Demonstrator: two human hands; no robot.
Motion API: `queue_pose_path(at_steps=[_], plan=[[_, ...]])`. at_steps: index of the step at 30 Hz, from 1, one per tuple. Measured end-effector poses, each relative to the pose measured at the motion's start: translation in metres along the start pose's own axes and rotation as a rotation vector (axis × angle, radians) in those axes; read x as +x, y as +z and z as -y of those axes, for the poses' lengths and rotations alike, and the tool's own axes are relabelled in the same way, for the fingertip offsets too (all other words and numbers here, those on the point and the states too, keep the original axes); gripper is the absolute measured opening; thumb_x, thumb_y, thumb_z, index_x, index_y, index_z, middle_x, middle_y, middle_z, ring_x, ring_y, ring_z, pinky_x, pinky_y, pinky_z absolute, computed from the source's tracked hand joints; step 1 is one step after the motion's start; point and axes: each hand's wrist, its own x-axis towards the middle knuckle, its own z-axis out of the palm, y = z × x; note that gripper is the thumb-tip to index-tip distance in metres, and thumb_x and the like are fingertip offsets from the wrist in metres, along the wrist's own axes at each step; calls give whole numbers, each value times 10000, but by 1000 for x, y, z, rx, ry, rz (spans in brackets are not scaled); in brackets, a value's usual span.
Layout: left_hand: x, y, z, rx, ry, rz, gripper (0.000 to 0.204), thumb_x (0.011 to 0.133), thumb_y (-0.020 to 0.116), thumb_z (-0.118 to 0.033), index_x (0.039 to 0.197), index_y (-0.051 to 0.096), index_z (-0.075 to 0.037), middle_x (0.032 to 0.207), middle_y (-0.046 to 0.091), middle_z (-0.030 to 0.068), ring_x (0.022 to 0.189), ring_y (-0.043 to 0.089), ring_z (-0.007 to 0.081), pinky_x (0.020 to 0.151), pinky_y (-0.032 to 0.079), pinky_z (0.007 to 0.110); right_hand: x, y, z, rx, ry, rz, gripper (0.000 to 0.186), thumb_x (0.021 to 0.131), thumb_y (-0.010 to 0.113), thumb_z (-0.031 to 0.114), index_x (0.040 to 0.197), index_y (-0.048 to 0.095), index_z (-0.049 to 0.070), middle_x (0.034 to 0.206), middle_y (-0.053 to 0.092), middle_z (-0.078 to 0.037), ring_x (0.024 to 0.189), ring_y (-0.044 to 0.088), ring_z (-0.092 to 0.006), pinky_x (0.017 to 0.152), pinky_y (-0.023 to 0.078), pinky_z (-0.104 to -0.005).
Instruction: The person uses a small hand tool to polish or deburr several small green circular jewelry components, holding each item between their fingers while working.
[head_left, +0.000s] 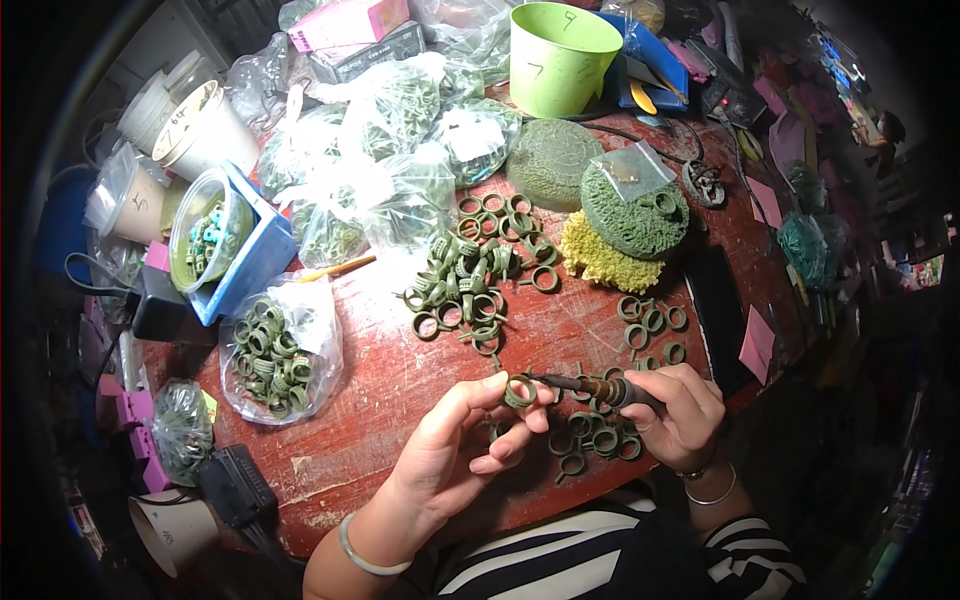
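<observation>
Between the fingertips of my left hand (pixel 462 440) is a green ring (pixel 519 391), probably wax, held upright above the red table. My right hand (pixel 682 412) grips a soldering iron (pixel 600 388) by its dark handle. Its dark tip points left and meets the ring's upper edge, though whether it touches cannot be made out. Below the iron lies a group of similar green rings (pixel 604 440), partly hidden by my hands. Farther off, a larger heap of green rings (pixel 465 280) spreads over the middle of the table.
An open plastic bag of rings (pixel 270 360) lies at left, near a blue bin (pixel 245 240). Filled clear bags (pixel 390 110) and a lime-green bucket (pixel 560 60) stand at the back. Round green pads (pixel 632 215) and a black flat slab (pixel 716 315) lie at right.
</observation>
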Motion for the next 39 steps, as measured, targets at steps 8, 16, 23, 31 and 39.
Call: queue_pose_path(at_steps=[8,16,23,31,39], plan=[[1,-1,-1,-10,-18,-21,313,1020,521,-301,1054,630,-10,1083,634,161,624,461,110,454,362,171,0,0,-1,3,-6,-3,333,898,770,269,1066,701,-9,816,646,-98,624,652,-214,525,517,-307],[0,-2,-1,-43,-28,-19,312,1028,505,-296,1055,635,-14,1106,640,168,624,464,113,456,368,176,-2,0,-1,-3,-18,-18,334,901,768,274,1074,702,-4,833,662,-103,632,659,-215,529,523,-303],[1,-1,-1,-37,-22,-8,315,1029,505,-298,1053,634,-11,1096,633,161,623,461,111,454,365,173,0,-1,-1,-4,-11,-9,335,901,769,273,1075,701,-6,840,665,-102,633,662,-214,529,525,-301],[1,-2,-1,-3,-20,-4,308,1020,527,-294,1060,627,-6,1081,629,156,624,461,97,454,358,162,1,-3,1,-11,-7,-16,337,905,766,280,1070,702,-7,843,668,-99,642,667,-215,532,528,-298],[0,-2,-1,1,-17,-5,363,1016,543,-287,1160,607,41,984,615,116,647,472,81,464,351,156,-2,-2,0,-12,-11,-50,358,906,766,292,1089,693,-7,840,667,-96,647,668,-206,535,531,-296]])
